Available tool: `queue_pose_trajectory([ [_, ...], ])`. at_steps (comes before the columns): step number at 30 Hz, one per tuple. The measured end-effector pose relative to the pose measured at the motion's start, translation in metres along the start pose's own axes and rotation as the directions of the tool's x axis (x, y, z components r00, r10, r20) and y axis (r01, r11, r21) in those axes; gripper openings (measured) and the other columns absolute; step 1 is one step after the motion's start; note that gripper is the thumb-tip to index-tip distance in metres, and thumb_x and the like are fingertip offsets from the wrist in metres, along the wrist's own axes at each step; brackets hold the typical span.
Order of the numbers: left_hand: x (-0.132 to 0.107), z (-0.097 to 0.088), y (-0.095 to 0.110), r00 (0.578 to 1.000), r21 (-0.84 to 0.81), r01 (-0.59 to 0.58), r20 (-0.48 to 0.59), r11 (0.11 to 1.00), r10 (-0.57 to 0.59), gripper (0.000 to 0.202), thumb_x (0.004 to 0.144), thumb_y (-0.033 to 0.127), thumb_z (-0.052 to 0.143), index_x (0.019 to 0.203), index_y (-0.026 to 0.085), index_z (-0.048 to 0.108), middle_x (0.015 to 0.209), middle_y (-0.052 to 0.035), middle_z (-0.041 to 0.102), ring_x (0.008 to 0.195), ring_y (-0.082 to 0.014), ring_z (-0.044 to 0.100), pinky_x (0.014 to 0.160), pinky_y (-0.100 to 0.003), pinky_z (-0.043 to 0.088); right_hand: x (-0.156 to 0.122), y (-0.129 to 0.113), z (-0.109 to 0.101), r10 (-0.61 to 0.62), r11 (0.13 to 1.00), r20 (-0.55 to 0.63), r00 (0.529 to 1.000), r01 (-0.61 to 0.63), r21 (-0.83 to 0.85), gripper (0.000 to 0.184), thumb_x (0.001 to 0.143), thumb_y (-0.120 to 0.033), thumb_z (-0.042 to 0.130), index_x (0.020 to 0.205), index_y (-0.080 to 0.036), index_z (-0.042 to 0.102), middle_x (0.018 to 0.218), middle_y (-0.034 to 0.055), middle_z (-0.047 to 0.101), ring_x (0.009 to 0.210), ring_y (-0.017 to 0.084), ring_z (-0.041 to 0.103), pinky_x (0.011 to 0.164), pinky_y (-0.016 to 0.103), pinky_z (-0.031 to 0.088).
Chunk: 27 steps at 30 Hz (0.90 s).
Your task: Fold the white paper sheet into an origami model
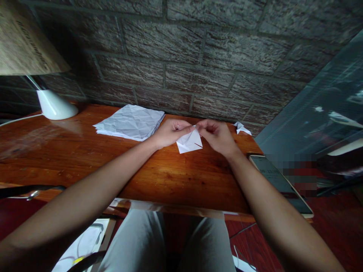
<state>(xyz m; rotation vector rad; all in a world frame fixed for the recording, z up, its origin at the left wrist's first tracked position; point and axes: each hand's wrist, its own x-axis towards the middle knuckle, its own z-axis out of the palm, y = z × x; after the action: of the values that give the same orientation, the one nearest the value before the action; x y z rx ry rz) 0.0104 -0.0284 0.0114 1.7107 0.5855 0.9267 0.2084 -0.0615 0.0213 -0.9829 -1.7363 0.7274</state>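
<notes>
Both hands hold a small folded piece of white paper [189,142] just over the wooden table, and creases show across it. My left hand [171,133] pinches its upper left part between thumb and fingers; a ring is on one finger. At the paper's upper right corner, my right hand [216,136] is closed with thumb and fingertips together. A thin dark slit or line shows near the paper's right edge. Behind my left hand lies a stack of creased white paper sheets [131,121]. Beyond my right hand sits a small folded white paper piece [242,128].
The wooden table [181,185] meets a stone-brick wall [184,56]. A lamp with a white base [55,105] stands at the left. On the right edge lies a phone or tablet [279,185]. My legs are below the front edge, near a white box [85,245].
</notes>
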Motion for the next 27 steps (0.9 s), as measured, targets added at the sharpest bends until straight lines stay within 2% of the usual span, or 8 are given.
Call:
queue_pose_trajectory([
  [4, 0.001, 0.001, -0.001, 0.999, -0.084, 0.031, -0.020, 0.996, -0.033, 0.036, 0.072, 0.041, 0.086, 0.093, 0.013, 0.078, 0.084, -0.0053, 0.077, 0.069, -0.0138, 0.065, 0.064, -0.025, 0.045, 0.000, -0.002, 0.001, 0.013, 0.999, -0.026, 1.000, -0.013, 0.035, 0.028, 0.082, -0.047, 0.074, 0.084, -0.019, 0.073, 0.080, 0.0030, 0.073, 0.070, 0.015, 0.062, 0.070, 0.030, 0.050],
  [10, 0.000, 0.002, 0.001, 0.997, -0.159, 0.062, -0.025, 0.985, -0.066, 0.035, 0.070, 0.037, 0.087, 0.093, 0.012, 0.078, 0.086, -0.0067, 0.078, 0.069, -0.0138, 0.065, 0.065, -0.025, 0.046, 0.000, -0.009, -0.004, 0.071, 0.992, 0.034, 0.997, -0.074, 0.100, 0.031, 0.082, -0.049, 0.074, 0.084, -0.019, 0.076, 0.074, 0.0013, 0.070, 0.064, 0.012, 0.056, 0.064, 0.027, 0.047],
  [19, 0.000, 0.001, 0.003, 0.999, -0.138, 0.037, 0.000, 0.990, -0.038, 0.033, 0.073, 0.036, 0.085, 0.094, 0.013, 0.078, 0.088, -0.0070, 0.078, 0.070, -0.0135, 0.065, 0.066, -0.025, 0.046, -0.001, -0.010, -0.004, 0.096, 0.987, 0.027, 0.995, -0.099, 0.130, 0.028, 0.079, -0.046, 0.077, 0.086, -0.019, 0.078, 0.075, 0.0009, 0.071, 0.064, 0.012, 0.055, 0.063, 0.026, 0.046],
  [27, -0.001, 0.002, 0.002, 1.000, -0.136, 0.027, -0.001, 0.990, -0.027, 0.031, 0.072, 0.035, 0.086, 0.091, 0.012, 0.078, 0.084, -0.0055, 0.077, 0.067, -0.0122, 0.064, 0.063, -0.024, 0.046, 0.000, -0.008, -0.002, 0.038, 0.994, 0.029, 0.999, -0.040, 0.098, 0.026, 0.081, -0.044, 0.074, 0.082, -0.018, 0.074, 0.076, 0.0011, 0.070, 0.066, 0.013, 0.057, 0.068, 0.028, 0.048],
])
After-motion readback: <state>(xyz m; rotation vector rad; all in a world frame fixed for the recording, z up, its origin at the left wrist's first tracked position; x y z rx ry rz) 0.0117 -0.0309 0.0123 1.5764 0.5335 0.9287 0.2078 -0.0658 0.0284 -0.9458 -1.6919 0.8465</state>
